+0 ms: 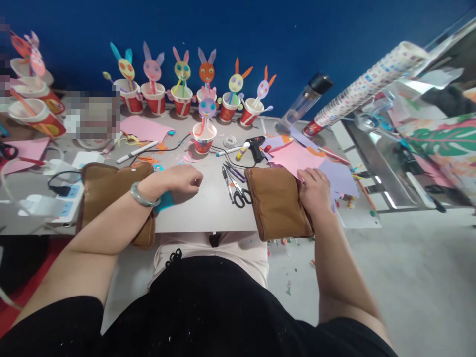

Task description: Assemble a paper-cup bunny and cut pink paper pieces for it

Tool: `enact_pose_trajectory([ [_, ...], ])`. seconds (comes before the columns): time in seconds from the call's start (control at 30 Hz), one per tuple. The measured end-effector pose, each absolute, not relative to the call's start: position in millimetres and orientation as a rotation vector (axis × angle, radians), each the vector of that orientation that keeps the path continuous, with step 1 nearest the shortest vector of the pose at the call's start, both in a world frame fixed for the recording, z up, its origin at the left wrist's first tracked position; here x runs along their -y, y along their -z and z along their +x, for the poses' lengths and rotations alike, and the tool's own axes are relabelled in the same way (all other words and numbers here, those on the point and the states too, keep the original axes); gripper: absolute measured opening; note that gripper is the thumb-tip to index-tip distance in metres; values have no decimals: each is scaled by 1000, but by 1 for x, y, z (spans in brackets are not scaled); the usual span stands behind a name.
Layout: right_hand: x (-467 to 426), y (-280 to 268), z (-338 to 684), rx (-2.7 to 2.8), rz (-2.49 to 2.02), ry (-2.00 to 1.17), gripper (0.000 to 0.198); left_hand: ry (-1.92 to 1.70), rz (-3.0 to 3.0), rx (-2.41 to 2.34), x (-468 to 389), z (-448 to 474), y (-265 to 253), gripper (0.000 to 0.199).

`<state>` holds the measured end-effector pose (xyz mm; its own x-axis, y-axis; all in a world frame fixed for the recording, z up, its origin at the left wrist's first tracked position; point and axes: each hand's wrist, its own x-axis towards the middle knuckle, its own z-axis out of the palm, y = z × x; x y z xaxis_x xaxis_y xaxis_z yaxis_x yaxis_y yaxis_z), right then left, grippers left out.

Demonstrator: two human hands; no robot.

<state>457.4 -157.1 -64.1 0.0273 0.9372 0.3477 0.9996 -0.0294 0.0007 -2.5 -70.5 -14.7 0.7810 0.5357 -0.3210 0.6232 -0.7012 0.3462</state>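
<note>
My left hand (184, 179) is over the table with its fingers curled in, and nothing shows in it. Its wrist wears a pale bangle (144, 195), and the forearm crosses a brown cloth pad (115, 181). Blue paper (163, 202) lies beneath that wrist. Flat at the outer edge of a second brown pad (277, 203) rests my right hand (315, 191), fingers stretched over purple paper (336, 176) and pink paper (299, 158). Between the hands lie black-handled scissors (241, 196) and a pen (227, 184). A paper cup with a bunny-faced spoon (204, 141) stands ahead.
Several bunny cups (182, 101) line the blue wall. A glue gun (256, 148), a glue stick (243, 150) and markers (137, 152) lie mid-table. A clear bottle (301, 106) and a long stack of cups (368, 87) lean at right. A power strip (70, 203) with cables sits left.
</note>
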Motion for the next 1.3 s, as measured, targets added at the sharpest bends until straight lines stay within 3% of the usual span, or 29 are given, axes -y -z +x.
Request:
enact_pose_trajectory([
  [0.17,148,71,463,1903,-1982,407,24,128,2586,-897,73,-3,23,25],
  [0.4,168,53,446,1715,-1901,652,28,181,2635,-979,75,-1,25,29],
  [0.6,209,38,390,1712,-1668,905,15,90,2348,-868,72,1,13,35],
  [0.73,240,38,325,1828,-1420,794,12,50,2001,-775,72,3,9,55],
  [0.83,255,43,278,1987,-1261,599,21,46,1818,-765,73,7,13,59],
  [1.03,260,57,215,2055,-1002,178,32,-41,1723,-857,76,15,26,58],
  [1.23,262,66,180,2157,-833,25,31,-212,1741,-1053,75,12,29,62],
  [1.3,264,67,174,2220,-816,-51,30,-254,1875,-1101,72,10,27,50],
])
